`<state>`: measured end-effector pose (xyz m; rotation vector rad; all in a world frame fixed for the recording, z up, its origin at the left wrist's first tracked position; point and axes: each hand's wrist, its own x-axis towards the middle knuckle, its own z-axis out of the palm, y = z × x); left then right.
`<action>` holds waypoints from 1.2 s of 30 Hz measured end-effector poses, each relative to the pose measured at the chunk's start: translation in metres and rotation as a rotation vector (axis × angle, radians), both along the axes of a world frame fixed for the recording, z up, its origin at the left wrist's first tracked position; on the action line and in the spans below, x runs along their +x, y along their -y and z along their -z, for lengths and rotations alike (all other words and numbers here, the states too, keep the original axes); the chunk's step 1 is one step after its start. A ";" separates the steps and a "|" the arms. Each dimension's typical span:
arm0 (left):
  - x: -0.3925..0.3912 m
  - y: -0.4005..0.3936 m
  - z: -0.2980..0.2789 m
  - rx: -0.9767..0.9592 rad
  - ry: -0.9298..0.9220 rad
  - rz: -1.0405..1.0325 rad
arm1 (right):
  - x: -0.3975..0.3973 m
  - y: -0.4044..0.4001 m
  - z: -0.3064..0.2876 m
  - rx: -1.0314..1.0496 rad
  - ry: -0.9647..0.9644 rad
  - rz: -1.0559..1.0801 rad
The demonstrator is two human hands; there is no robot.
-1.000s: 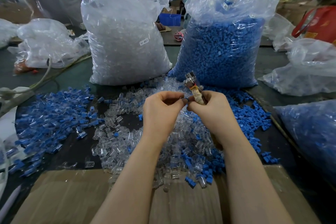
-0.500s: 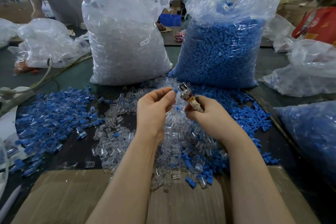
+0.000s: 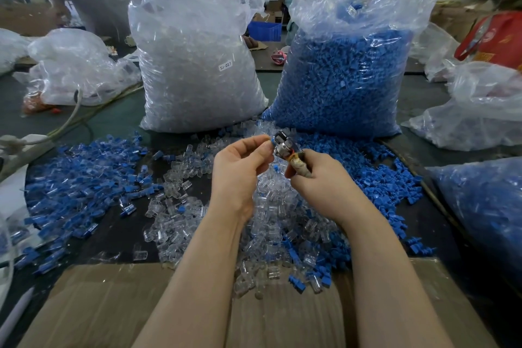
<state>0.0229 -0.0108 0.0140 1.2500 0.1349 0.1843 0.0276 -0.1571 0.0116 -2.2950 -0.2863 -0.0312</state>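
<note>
My right hand (image 3: 319, 181) grips a small metal tool (image 3: 284, 143) by its tape-wrapped handle, the shiny head pointing up and left. My left hand (image 3: 240, 167) pinches a small blue plastic piece (image 3: 273, 141) between thumb and forefinger and holds it against the tool's head. Below both hands lies a heap of clear plastic caps (image 3: 271, 223). Loose blue plugs (image 3: 375, 178) spread to the right, and a pile of joined blue-and-clear pieces (image 3: 82, 178) lies on the left.
Two tall bags stand behind: clear caps (image 3: 195, 65) and blue plugs (image 3: 344, 70). More plastic bags sit at far left (image 3: 73, 68) and right (image 3: 485, 110), a blue-filled bag (image 3: 485, 206) at right. Cardboard (image 3: 113, 305) covers the near edge. A person stands at back left.
My hands parted, and the left one brought a blue piece up to the tool's head. The right hand tilted the tool leftward and lowered it slightly.
</note>
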 end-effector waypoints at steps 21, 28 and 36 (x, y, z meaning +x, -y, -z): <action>0.004 -0.051 -0.005 -0.557 -0.184 -0.401 | 0.009 0.006 0.010 -0.245 0.022 0.224; -0.010 -0.107 0.000 -1.011 -0.183 -0.745 | 0.011 0.010 0.020 -0.360 -0.072 0.366; -0.010 -0.119 0.002 -1.235 0.008 -0.856 | 0.008 0.010 0.016 -0.350 -0.152 0.477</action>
